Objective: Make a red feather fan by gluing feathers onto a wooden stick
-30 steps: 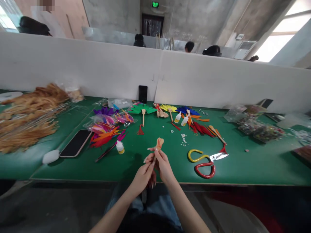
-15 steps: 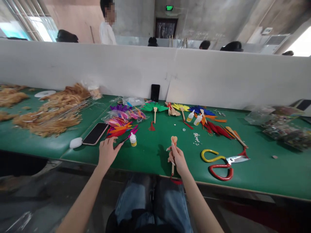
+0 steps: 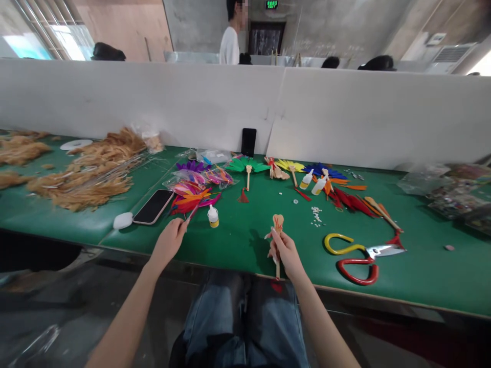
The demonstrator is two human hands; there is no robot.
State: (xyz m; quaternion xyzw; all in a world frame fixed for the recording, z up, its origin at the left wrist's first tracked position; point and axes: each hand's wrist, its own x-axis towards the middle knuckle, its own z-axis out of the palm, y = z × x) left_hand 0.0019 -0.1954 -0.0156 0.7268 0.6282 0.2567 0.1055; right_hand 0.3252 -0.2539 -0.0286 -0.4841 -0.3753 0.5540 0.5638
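A green worktable [image 3: 233, 240] stretches from 9 o'clock round to 4 o'clock, its smooth top catching pale sheen toward 9. A white partition [image 3: 172, 102] borders its far side between 10 and 2 o'clock. Beyond, at 12, a lit green exit sign [image 3: 271, 4] sits above a dark door [image 3: 266, 40] in a mottled grey concrete wall [image 3: 333, 25]. A pinkish wall [image 3: 118, 25] stands at 11, a bright window [image 3: 72, 43] at 10, a louvred vent unit [image 3: 454, 54] at 2. Dark grey floor [image 3: 88, 317] shows at 8.
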